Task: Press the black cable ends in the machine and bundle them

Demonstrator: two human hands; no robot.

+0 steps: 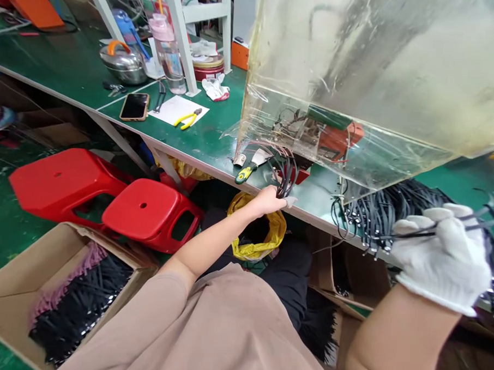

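The white-gloved right fingers (429,228) pinch bunched black cables (397,213); the bare left fingers (279,200) grip thin dark wires (286,178) at the edge of the green tabletop (216,134), above red plastic stools (147,216) on the green floor (10,251).

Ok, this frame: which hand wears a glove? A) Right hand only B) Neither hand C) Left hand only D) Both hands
A: the right hand is in a white glove and grips black cables, while the left hand is bare.
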